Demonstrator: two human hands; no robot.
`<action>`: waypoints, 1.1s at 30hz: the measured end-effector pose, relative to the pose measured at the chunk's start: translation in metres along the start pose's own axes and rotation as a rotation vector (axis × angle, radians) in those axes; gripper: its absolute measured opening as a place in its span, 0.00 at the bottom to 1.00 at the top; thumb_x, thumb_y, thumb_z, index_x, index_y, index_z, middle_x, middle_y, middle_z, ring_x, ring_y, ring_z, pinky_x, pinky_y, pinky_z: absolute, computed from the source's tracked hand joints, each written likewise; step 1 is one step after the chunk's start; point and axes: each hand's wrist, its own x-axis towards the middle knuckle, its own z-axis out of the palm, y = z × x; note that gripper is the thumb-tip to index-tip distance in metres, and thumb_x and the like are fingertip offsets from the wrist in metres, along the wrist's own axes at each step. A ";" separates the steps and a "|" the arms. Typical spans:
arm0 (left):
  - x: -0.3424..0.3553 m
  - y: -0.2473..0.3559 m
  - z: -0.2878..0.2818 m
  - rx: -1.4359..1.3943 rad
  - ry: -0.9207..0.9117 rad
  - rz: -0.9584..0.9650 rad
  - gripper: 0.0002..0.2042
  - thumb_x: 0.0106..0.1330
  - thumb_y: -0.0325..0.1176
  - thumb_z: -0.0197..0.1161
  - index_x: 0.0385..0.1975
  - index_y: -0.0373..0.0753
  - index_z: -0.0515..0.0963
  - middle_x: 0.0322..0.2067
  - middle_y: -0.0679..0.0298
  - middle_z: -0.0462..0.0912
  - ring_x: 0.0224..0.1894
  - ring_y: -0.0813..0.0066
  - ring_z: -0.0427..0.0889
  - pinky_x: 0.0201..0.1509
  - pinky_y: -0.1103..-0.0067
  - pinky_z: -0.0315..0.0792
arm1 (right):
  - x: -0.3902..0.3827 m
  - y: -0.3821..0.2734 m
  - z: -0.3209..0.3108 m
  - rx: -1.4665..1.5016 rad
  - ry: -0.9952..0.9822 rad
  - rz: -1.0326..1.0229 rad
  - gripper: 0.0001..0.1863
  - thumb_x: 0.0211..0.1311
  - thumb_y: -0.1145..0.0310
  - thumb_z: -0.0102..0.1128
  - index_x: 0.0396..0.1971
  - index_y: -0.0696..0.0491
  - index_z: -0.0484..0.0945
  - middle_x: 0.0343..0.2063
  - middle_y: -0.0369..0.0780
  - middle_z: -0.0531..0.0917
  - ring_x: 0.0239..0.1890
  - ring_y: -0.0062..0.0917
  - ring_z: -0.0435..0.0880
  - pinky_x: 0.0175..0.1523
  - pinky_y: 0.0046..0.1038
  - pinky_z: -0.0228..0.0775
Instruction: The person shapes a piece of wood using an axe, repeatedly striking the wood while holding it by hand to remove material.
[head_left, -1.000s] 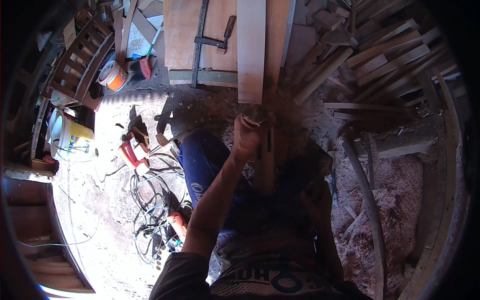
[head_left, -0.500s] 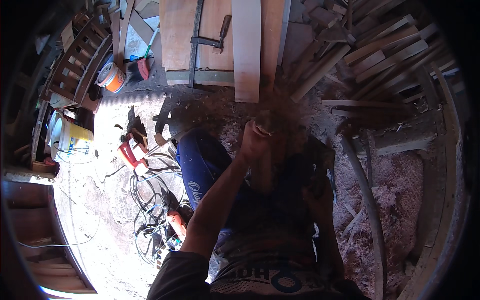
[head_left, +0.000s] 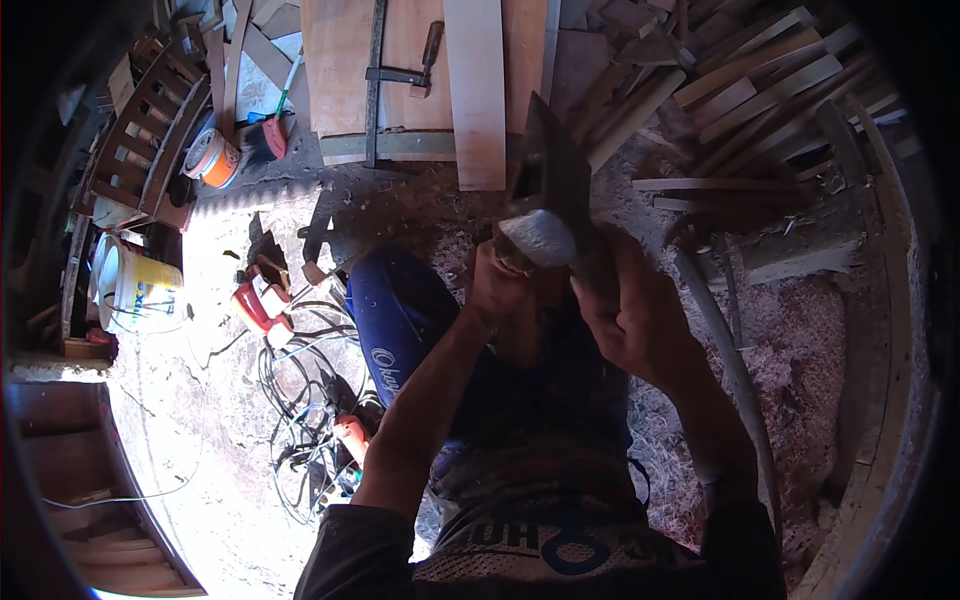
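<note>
Between my knees, my left hand (head_left: pixel 497 285) is closed around the upper part of a light wooden piece (head_left: pixel 518 343). My right hand (head_left: pixel 635 310), raised toward the camera, grips the handle of a hatchet-like tool (head_left: pixel 565 170). Its heavy head is dark metal with one pale, shiny worn face. That head hangs over the top of the wooden piece and partly hides it, so I cannot tell whether they touch. My blue-clad left knee (head_left: pixel 395 300) sticks out beside my left forearm.
Ahead lie a long pale board (head_left: pixel 478 100) and a bar clamp (head_left: pixel 375 75) on wide panels. Wood offcuts (head_left: pixel 760 90) pile up at the far right. Shavings (head_left: pixel 790 390) cover the right floor. Tangled cables (head_left: pixel 300 400), a red power tool (head_left: pixel 262 305) and buckets (head_left: pixel 140 285) are at left.
My right hand has come up from low beside my right thigh or a blurred swing, and the tool now shows clearly above my left hand. My left hand keeps its grip, shifted slightly left.
</note>
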 end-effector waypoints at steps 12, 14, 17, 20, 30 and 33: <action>-0.002 0.013 -0.014 0.037 -0.013 -0.078 0.11 0.60 0.25 0.69 0.41 0.34 0.79 0.35 0.64 0.85 0.37 0.78 0.84 0.41 0.78 0.78 | 0.053 -0.065 -0.071 0.376 0.401 -0.120 0.26 0.64 0.72 0.62 0.61 0.57 0.66 0.27 0.37 0.78 0.22 0.17 0.73 0.27 0.22 0.69; -0.003 0.006 -0.014 -0.008 -0.006 -0.103 0.11 0.60 0.25 0.69 0.41 0.34 0.79 0.35 0.64 0.85 0.37 0.79 0.84 0.41 0.79 0.78 | 0.055 -0.064 -0.067 0.447 0.568 -0.159 0.26 0.64 0.73 0.62 0.61 0.57 0.65 0.26 0.36 0.78 0.20 0.16 0.71 0.26 0.21 0.69; -0.007 -0.007 -0.009 0.004 0.056 -0.030 0.12 0.60 0.25 0.69 0.43 0.34 0.79 0.38 0.64 0.85 0.39 0.80 0.83 0.43 0.79 0.78 | 0.041 -0.039 -0.020 0.058 0.120 -0.102 0.28 0.61 0.76 0.60 0.61 0.57 0.64 0.26 0.45 0.81 0.23 0.34 0.81 0.30 0.34 0.75; -0.003 -0.009 -0.006 -0.013 0.062 0.044 0.12 0.61 0.25 0.68 0.44 0.35 0.79 0.42 0.65 0.84 0.41 0.80 0.82 0.44 0.79 0.77 | 0.019 0.002 0.014 -0.388 -0.448 0.136 0.35 0.54 0.76 0.59 0.65 0.57 0.61 0.34 0.56 0.83 0.38 0.54 0.83 0.41 0.50 0.76; 0.048 0.011 0.000 -0.029 0.044 -0.142 0.08 0.59 0.23 0.70 0.38 0.36 0.82 0.35 0.68 0.85 0.38 0.83 0.82 0.41 0.80 0.77 | -0.060 0.047 0.041 0.230 -0.108 0.367 0.39 0.56 0.66 0.67 0.66 0.59 0.61 0.51 0.58 0.78 0.54 0.55 0.78 0.54 0.45 0.72; 0.034 0.046 -0.007 0.039 0.123 0.029 0.07 0.59 0.24 0.70 0.36 0.37 0.82 0.32 0.68 0.85 0.35 0.83 0.82 0.37 0.80 0.76 | -0.083 0.052 0.050 0.269 -0.082 0.424 0.37 0.55 0.66 0.69 0.64 0.57 0.64 0.51 0.54 0.79 0.54 0.50 0.79 0.55 0.43 0.71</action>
